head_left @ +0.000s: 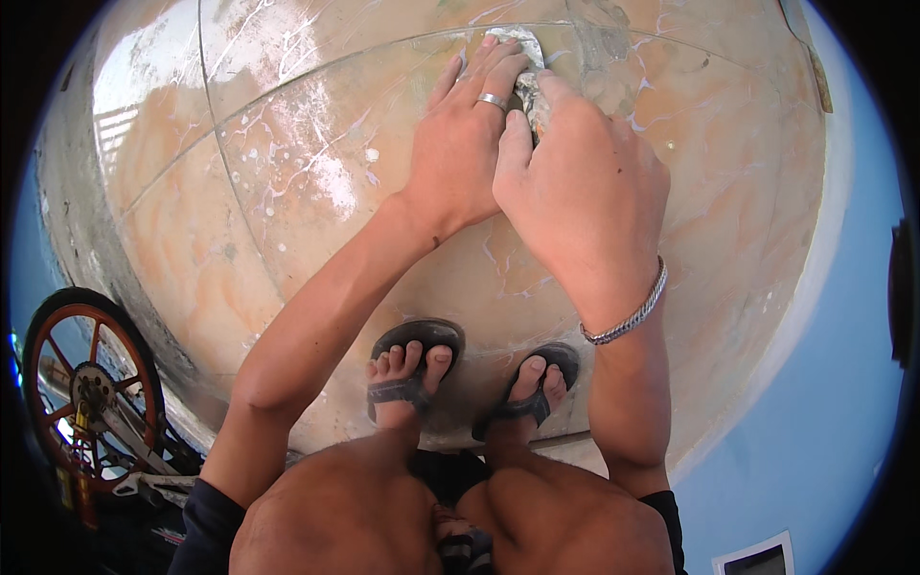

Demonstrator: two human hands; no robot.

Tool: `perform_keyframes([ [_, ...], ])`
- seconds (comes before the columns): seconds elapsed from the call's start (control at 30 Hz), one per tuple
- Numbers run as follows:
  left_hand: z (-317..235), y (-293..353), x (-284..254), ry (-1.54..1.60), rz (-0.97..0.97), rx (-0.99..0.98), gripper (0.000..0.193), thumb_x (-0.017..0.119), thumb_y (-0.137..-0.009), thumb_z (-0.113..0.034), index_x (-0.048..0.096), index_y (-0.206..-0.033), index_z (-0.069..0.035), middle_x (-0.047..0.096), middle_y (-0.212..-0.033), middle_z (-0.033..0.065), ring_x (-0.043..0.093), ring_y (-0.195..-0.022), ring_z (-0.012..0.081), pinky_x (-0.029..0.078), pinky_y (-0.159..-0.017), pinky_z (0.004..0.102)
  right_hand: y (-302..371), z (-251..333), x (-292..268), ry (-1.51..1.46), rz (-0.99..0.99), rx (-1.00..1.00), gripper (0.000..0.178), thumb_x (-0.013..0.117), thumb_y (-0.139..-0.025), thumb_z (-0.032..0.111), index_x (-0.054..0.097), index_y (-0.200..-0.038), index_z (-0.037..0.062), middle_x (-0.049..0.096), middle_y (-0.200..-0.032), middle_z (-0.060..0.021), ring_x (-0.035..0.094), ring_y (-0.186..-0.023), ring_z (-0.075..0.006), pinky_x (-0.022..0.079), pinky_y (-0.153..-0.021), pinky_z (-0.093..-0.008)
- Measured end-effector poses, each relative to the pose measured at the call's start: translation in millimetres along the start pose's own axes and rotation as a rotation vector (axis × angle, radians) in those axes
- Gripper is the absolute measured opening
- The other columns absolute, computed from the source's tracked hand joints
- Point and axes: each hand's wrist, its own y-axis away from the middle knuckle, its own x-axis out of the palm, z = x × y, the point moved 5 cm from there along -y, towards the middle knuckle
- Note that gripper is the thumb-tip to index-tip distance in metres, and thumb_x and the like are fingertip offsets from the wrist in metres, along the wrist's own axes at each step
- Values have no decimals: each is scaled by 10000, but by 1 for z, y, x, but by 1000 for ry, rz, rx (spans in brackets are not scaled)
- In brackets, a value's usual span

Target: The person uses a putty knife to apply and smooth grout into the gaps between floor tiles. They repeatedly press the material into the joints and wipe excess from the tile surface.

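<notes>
A small whitish-grey, crumpled-looking piece [529, 88] lies at the top centre, on or just above the tiled floor. My left hand [467, 139], with a ring on one finger, reaches over its left side. Those fingers are stretched forward, the tips touching the pale upper end; the left thumb is hidden. From the right, my right hand [586, 177] closes on the near part of the piece, thumb and forefinger either side of it. Its other fingers are curled out of sight. Pale dust coats the right fingertips. What the piece is made of, I cannot tell.
Glossy beige floor tiles [316, 220] with white spots and smears spread around my hands. My sandalled feet [412, 369] stand close below. At the lower left is a bicycle wheel [91, 383] with orange spokes; a light blue wall [805, 402] runs along the right.
</notes>
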Motion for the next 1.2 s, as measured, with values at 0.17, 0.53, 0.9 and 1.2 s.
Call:
perform_keyframes([
  [0.17,2,0,0,11,-22,-5,706,697,-915,-236,498,-1554,-11,535,-1641,239,427,-1596,410,281,-1333,577,3,-3,7,19,91,59,438,694,-989,297,743,-1361,72,795,-957,-243,764,-922,-467,607,-818,-547],
  [0.53,3,4,-7,-21,-17,-60,646,652,-934,-193,506,-1539,-17,539,-1638,235,438,-1585,419,256,-1329,606,-1,9,4,27,113,37,405,688,-987,275,752,-1327,64,785,-893,-242,765,-869,-469,610,-795,-552],
  [0.9,0,11,-12,-92,144,-186,677,648,-942,-168,477,-1579,-16,516,-1662,228,409,-1610,397,251,-1338,597,11,8,20,53,337,131,429,674,-1008,298,739,-1363,68,780,-865,-239,761,-827,-462,605,-767,-560],
  [1.2,-64,51,12,62,2,25,753,727,-973,-199,427,-1641,-20,405,-1738,230,318,-1654,419,269,-1335,582,88,-50,-10,-394,-129,-42,478,734,-973,177,671,-1421,20,804,-970,-221,792,-850,-429,619,-757,-481],
])
